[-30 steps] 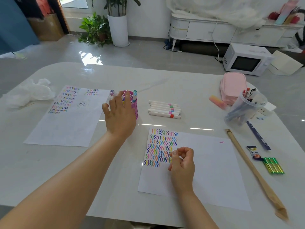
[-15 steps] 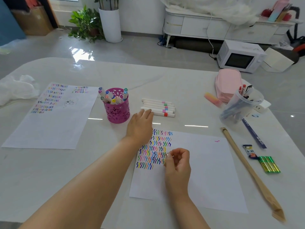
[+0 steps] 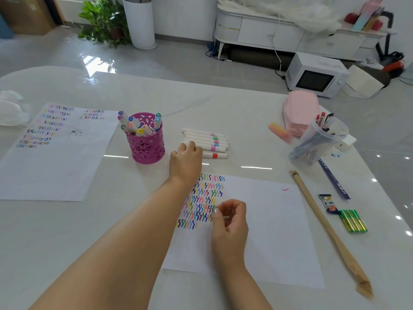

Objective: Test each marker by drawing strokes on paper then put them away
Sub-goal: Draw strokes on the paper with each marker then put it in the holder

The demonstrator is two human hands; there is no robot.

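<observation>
Several white markers (image 3: pixel 210 140) with coloured bands lie side by side on the white table (image 3: pixel 78 231), the nearest one banded red (image 3: pixel 215 155). My left hand (image 3: pixel 186 161) reaches over them, its fingertips resting on their left ends. To its left, a pink cut-out holder (image 3: pixel 147 148) stands with several markers upright in it. The test paper (image 3: pixel 268 220) in front of me is filled at its left with rows of coloured strokes. My right hand (image 3: pixel 230 220) rests on that paper with loosely curled fingers and holds nothing visible.
A second stroke-covered sheet (image 3: pixel 55 164) lies at the left, with a crumpled tissue (image 3: pixel 11 110) beyond it. At the right are a pink pencil case (image 3: pixel 299 110), a clear cup of pens (image 3: pixel 317 142), a ruler (image 3: pixel 334 182), a long wooden stick (image 3: pixel 324 222) and a green pack (image 3: pixel 353 221).
My left hand left the pink holder and moved right to the row of white markers. My right hand stayed on the paper. The view shifted slightly.
</observation>
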